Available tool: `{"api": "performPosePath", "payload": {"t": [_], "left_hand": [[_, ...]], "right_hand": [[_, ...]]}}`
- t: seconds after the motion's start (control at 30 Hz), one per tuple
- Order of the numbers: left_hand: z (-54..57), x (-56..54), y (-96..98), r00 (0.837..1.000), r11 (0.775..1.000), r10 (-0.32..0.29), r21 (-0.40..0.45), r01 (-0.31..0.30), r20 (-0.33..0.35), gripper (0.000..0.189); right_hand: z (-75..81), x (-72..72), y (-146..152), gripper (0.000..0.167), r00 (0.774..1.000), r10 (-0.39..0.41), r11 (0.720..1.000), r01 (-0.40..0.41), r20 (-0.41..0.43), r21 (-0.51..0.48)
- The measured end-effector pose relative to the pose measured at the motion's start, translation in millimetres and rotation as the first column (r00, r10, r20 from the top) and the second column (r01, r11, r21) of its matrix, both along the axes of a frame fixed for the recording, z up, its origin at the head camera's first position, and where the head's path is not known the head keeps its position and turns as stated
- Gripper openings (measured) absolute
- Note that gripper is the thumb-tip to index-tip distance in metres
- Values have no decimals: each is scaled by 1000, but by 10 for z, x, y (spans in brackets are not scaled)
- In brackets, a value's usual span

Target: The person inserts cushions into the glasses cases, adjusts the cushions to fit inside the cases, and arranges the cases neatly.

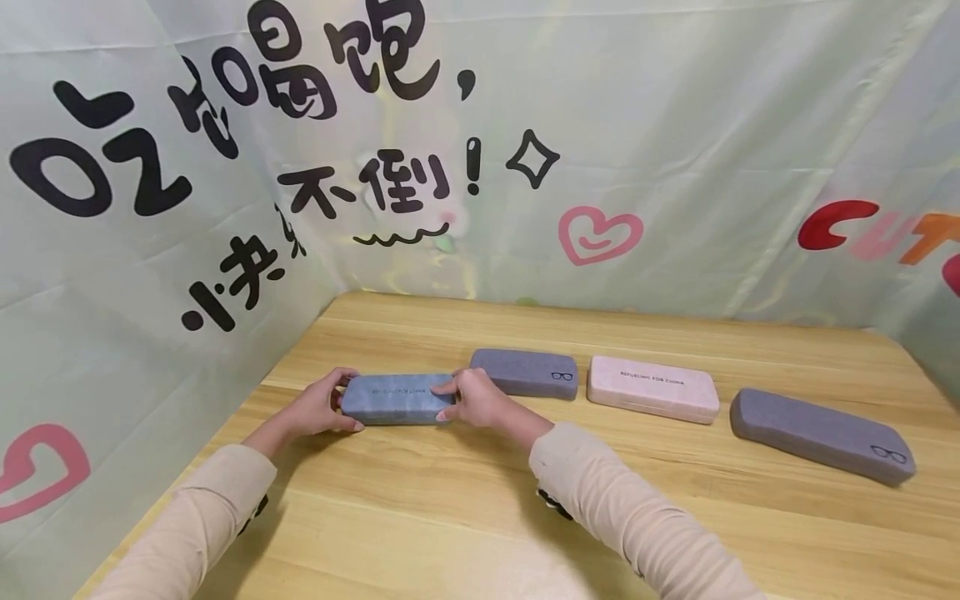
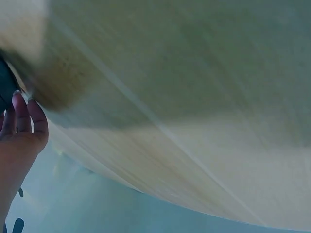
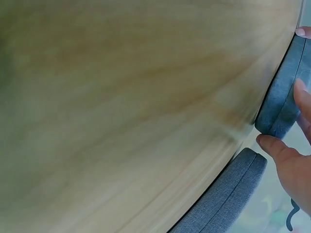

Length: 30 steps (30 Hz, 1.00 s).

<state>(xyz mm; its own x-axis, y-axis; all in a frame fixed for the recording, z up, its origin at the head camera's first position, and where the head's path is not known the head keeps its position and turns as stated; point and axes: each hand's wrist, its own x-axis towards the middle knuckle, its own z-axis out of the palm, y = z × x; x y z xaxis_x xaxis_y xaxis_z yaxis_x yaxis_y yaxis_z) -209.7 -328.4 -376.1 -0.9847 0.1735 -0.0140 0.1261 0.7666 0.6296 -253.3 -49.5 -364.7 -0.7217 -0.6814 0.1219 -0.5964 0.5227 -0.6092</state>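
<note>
A light blue glasses case (image 1: 397,398) with small dark lettering on its lid lies level between both hands, lid closed. My left hand (image 1: 324,404) grips its left end, thumb at the near side and fingers at the far side. At the other end my right hand (image 1: 480,397) holds the case, with fingertips on its lid and side. In the right wrist view the blue case (image 3: 282,92) shows its seam, and the right hand (image 3: 291,162) touches its end. The left wrist view catches only a dark corner of the case (image 2: 6,85) by the left fingers (image 2: 38,119).
Just right of the blue case is a grey-purple glasses case (image 1: 521,372). Farther right lie a pink case (image 1: 652,388) with printed words and another grey-purple case (image 1: 821,435), set at an angle. Printed fabric (image 1: 675,150) walls the wooden table (image 1: 390,517) at the back and sides.
</note>
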Motion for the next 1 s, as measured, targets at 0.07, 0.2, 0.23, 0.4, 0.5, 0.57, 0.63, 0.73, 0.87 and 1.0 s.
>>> {"api": "performPosePath", "payload": {"t": [0.07,0.2,0.23,0.4,0.5,0.57,0.63,0.73,0.87,1.0], "left_hand": [[8,-8,3,1000,1000,-4,-10,4,7,80],[30,-15,0,1000,999,-26,-23,26,15,80],[36,-15,-4,999,999,-32,-28,32,14,79],[56,10,-26,998,995,-57,-78,56,-14,81],[55,46,-7,996,987,-55,-152,44,-68,88],[49,68,46,991,976,-61,-217,33,-123,92],[45,82,127,980,959,-78,-282,24,-182,94],[55,101,264,961,934,-118,-356,22,-249,89],[99,142,442,945,911,-164,-410,35,-283,80],[146,196,616,931,903,-202,-427,56,-304,76]], "right_hand": [[-5,7,3,43,1000,1,1000,-1,10,-5],[-2,34,20,43,999,-3,1000,3,39,-1],[1,41,25,43,999,-4,1000,4,37,5],[30,72,47,38,1000,2,1000,-2,3,-7],[59,102,78,32,999,4,999,-5,-37,-50],[76,136,118,27,998,-3,997,-2,-57,-83],[93,185,170,24,997,-18,993,9,-77,-118],[116,271,256,20,988,-27,990,6,-151,-138],[130,398,382,19,964,-37,993,6,-265,-120],[94,501,523,19,933,-57,994,20,-356,-108]]}}
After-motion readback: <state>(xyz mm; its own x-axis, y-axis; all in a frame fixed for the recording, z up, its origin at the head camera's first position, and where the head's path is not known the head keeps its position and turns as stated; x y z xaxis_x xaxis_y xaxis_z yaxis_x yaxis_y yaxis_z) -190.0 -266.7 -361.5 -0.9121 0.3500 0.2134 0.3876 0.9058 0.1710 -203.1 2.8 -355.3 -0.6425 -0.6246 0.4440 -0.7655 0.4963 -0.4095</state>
